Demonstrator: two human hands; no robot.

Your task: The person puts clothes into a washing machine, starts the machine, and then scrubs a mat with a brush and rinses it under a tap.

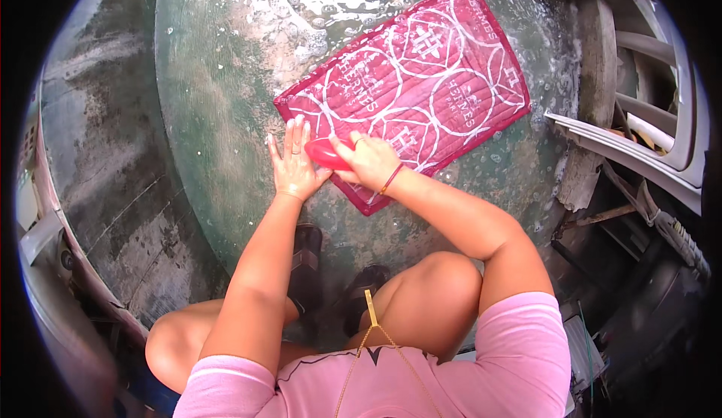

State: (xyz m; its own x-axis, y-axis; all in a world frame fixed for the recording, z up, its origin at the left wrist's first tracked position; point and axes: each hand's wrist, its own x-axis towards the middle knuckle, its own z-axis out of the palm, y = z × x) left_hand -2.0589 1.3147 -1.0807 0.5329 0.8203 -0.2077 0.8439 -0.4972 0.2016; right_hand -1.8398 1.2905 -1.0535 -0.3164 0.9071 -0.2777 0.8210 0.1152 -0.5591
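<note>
A dark red quilted mat (414,93) with white rings and printed writing lies wet and slanted on the floor before me. My right hand (372,161) grips a glossy red scrubbing brush (324,154) over the mat's near-left end; the bristles are hidden beneath it. Just left of the brush, my left hand (294,167) rests palm down at the mat's left edge. Its fingers point away from me and are slightly apart, with nothing held. Both hands look wet.
Soapy water and foam (304,28) cover part of the worn green floor (208,113). Grey concrete (124,79) borders it on the left. At right are a rough post (595,68) and a pale slatted plastic piece (632,147). My shoe (307,260) is close behind my left hand.
</note>
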